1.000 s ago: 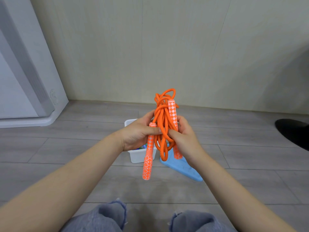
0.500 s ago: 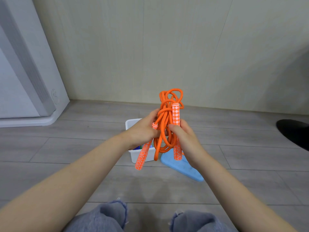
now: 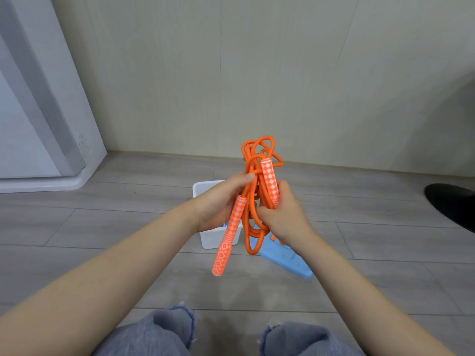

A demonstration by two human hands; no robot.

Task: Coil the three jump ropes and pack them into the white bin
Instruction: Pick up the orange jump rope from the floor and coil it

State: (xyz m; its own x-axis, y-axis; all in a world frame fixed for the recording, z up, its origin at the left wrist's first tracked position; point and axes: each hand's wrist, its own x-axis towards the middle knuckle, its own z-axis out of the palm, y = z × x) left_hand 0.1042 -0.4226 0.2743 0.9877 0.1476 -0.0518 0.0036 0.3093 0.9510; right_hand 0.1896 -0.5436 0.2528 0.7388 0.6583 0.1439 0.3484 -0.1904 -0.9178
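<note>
On the grey wood-look plank floor [image 3: 108,227], at the far left, a white appliance or cabinet with a rounded base [image 3: 38,140] stands against the wall; no lettering on it can be read, only a faint round mark low on its side. Moving right, the left hand [image 3: 218,204] has its fingers curled round the bundled orange braided jump rope [image 3: 250,222], thumb tip pressed on the cord near the top of the bundle. One orange-and-white diamond-patterned handle [image 3: 227,237] hangs free below this hand, slanting down and to the left. Directly beneath and behind the left hand sits the white rectangular plastic bin [image 3: 213,238], open side up, with a glimpse of coloured cord inside; its contents cannot be counted. The rope's long axis runs near upright, loops projecting above both hands and hanging below them. The right hand [image 3: 282,217] grips the lower coils, fingers closed round them, with the second patterned handle [image 3: 270,182] standing upright against its index finger. The bin lies below and slightly left of the bundle, so the left hand is judged nearer to it. A light blue flat plastic piece [image 3: 285,260] lies just right of the bin. A black rounded object [image 3: 452,204] sits at the far right. No brand or writing is legible anywhere.
</note>
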